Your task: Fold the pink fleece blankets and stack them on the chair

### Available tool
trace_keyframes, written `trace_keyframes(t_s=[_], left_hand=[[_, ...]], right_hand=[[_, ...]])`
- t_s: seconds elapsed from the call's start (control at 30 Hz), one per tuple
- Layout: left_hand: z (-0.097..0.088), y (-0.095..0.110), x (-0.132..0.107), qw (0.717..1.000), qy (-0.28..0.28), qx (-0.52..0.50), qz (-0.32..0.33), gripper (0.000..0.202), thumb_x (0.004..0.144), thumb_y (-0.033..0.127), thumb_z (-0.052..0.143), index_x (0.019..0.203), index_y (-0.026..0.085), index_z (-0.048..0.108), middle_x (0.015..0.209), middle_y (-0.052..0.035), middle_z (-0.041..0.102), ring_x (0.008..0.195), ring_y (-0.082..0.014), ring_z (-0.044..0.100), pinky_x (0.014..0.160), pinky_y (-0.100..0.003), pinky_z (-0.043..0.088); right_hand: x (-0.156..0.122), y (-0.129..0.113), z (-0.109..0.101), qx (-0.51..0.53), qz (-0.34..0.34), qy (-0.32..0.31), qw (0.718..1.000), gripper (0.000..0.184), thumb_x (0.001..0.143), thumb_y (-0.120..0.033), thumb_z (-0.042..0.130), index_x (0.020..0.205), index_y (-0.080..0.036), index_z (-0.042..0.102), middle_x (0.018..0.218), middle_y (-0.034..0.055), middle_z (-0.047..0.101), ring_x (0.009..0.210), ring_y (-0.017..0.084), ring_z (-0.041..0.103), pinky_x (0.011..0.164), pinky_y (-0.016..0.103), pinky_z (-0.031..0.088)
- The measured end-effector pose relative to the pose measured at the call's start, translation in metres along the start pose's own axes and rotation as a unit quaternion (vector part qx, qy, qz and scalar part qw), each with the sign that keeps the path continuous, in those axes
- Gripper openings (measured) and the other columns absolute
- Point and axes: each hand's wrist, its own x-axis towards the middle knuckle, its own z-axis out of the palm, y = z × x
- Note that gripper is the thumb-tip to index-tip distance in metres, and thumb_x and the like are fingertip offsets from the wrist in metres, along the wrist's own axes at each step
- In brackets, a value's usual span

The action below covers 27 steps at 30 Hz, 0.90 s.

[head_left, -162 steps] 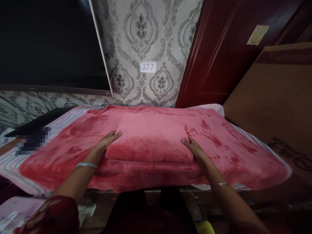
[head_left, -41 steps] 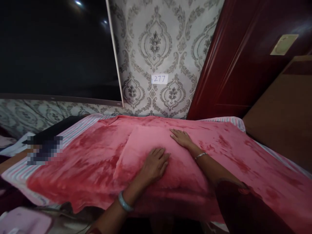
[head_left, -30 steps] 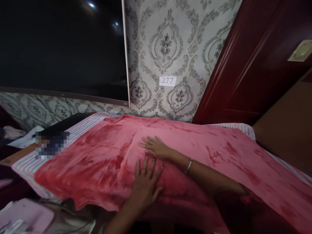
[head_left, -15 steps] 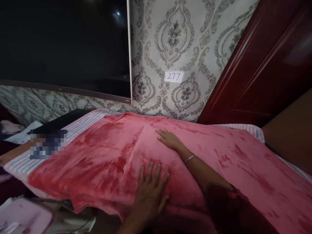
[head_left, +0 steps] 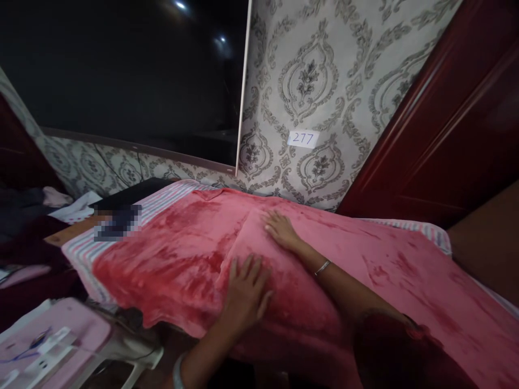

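A pink plush blanket (head_left: 324,243) lies spread over the table, with darker red patches where its pile is brushed the other way. Across its middle runs a raised fold edge, left of my hands. My left hand (head_left: 246,294) rests on the blanket near the front, fingers spread and palm down. Farther back, my right hand (head_left: 280,229) also lies flat on the plush, slightly blurred, a bracelet on its wrist. Neither hand grips the fabric.
A striped cloth (head_left: 91,256) shows under the blanket. A large black television (head_left: 141,81) hangs on the patterned wall beside a card (head_left: 303,139) reading 277. Dark red door (head_left: 430,135) at right. A pink stool (head_left: 77,329) with small white items stands front left.
The view has shifted left, showing more of the stool. My left hand has slid a little forward over the blanket; my right hand stays in nearly the same spot.
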Motion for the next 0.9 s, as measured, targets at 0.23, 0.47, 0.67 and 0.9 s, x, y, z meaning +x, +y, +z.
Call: trace_keyframes(t_s=[0.23, 0.47, 0.67, 0.9], left_hand=[[0.02, -0.008, -0.017, 0.995, 0.032, 0.078, -0.054, 0.057, 0.092, 0.034, 0.06, 0.148, 0.022, 0.054, 0.16, -0.0191, 0.042, 0.148, -0.0429, 0.034, 0.116, -0.068, 0.024], [0.024, -0.007, -0.021, 0.996, 0.028, 0.073, -0.051, 0.059, 0.09, 0.032, 0.059, 0.148, 0.024, 0.054, 0.158, -0.0169, 0.046, 0.149, -0.0411, 0.032, 0.118, -0.066, 0.017], [0.024, -0.009, -0.022, 0.996, 0.022, 0.078, -0.047, 0.059, 0.088, 0.033, 0.06, 0.146, 0.023, 0.055, 0.158, -0.0185, 0.045, 0.149, -0.0416, 0.031, 0.119, -0.065, 0.015], [0.027, -0.01, -0.022, 0.996, 0.021, 0.063, -0.055, 0.059, 0.088, 0.033, 0.06, 0.147, 0.025, 0.054, 0.159, -0.0169, 0.044, 0.15, -0.0402, 0.03, 0.12, -0.065, 0.014]], right_hand=[[0.007, -0.053, 0.02, 0.015, -0.2, -0.086, 0.976, 0.053, 0.107, -0.048, 0.033, 0.158, -0.034, 0.04, 0.168, 0.0034, 0.028, 0.157, 0.027, 0.017, 0.124, 0.06, 0.01], [0.072, -0.011, 0.02, 0.016, -0.045, -0.11, 0.993, 0.056, 0.106, -0.053, 0.034, 0.159, -0.035, 0.037, 0.17, 0.0023, 0.023, 0.158, 0.028, 0.015, 0.125, 0.06, 0.012], [0.083, 0.005, 0.031, 0.057, 0.012, -0.108, 0.992, 0.058, 0.107, -0.053, 0.026, 0.161, -0.033, 0.032, 0.17, 0.0032, 0.024, 0.157, 0.025, 0.018, 0.126, 0.055, 0.017], [0.086, 0.01, 0.045, 0.055, 0.007, -0.082, 0.995, 0.058, 0.107, -0.053, 0.025, 0.16, -0.03, 0.036, 0.168, 0.0047, 0.028, 0.156, 0.029, 0.021, 0.125, 0.057, 0.019]])
